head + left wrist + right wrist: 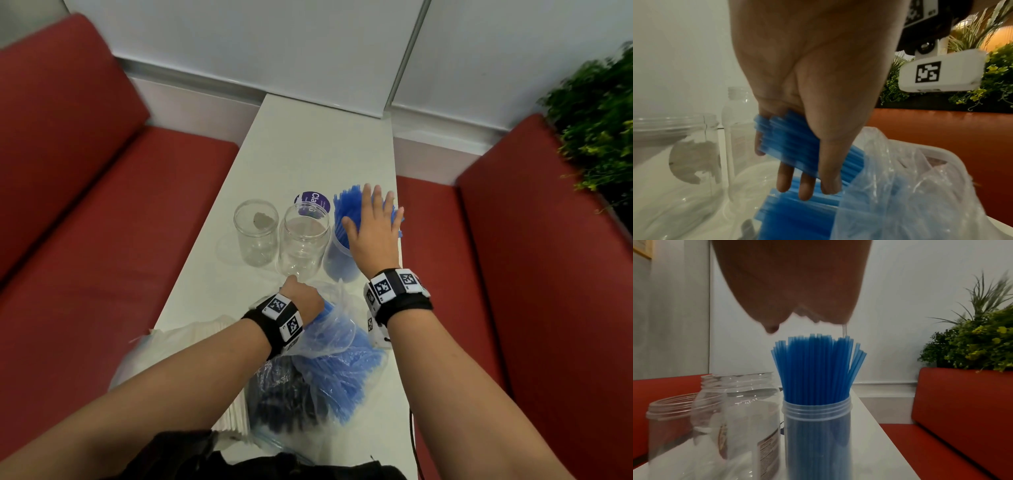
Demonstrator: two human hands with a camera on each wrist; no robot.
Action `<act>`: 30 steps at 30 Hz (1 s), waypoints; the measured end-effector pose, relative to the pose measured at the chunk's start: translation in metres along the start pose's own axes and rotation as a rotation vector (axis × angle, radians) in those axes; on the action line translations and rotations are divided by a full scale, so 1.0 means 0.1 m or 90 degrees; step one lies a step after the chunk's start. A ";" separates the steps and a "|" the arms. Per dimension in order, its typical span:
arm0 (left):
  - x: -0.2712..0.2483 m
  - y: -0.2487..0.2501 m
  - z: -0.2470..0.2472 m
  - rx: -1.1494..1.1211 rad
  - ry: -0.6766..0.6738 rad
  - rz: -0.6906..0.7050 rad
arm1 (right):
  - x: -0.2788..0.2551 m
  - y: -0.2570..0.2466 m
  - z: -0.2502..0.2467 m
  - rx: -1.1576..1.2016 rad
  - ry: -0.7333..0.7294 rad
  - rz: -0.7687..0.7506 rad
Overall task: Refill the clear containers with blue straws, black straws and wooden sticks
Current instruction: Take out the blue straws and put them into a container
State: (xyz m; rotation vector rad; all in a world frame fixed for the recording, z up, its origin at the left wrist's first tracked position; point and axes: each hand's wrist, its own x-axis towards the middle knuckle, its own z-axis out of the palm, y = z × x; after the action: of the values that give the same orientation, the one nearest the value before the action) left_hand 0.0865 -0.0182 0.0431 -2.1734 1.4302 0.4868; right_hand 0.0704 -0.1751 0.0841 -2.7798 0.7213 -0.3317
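Three clear containers stand in a row on the white table [308, 147]. The right container [337, 260] [817, 434] is packed with upright blue straws [349, 205] [816, 368]. My right hand [373, 226] [793, 288] hovers flat just above their tips, fingers straight. The middle jar [303, 240] [740, 410] and the left jar [256, 233] [668, 418] hold no straws. My left hand [305, 296] [803, 162] grips a bundle of blue straws [797, 151] at the mouth of a clear plastic bag [339, 342] [910, 186] filled with more.
A purple lid [312, 202] lies behind the middle jar. Black straws in a bag [284, 401] and a white packet [191, 342] lie near the table's front. Red bench seats [102, 240] flank the table. A green plant [596, 130] stands at the right.
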 end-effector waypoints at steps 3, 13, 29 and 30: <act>-0.02 -0.03 -0.03 -0.020 -0.009 -0.009 | -0.19 -0.06 -0.07 0.286 0.190 -0.072; -0.03 -0.18 -0.22 -0.084 0.009 -0.022 | -0.91 -0.12 0.39 0.304 -0.505 -0.033; -0.41 -0.22 -0.87 0.006 0.122 0.022 | -1.10 -0.16 0.58 0.446 -0.297 0.091; -0.44 -0.29 -0.95 -0.051 0.163 0.032 | -1.09 -0.17 0.55 0.489 -0.281 0.102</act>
State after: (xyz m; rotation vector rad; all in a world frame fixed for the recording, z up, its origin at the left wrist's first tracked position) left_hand 0.0984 -0.0306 0.1503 -2.3363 1.6272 0.2948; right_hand 0.0004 -0.0955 0.0206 -1.9531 0.5445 0.0444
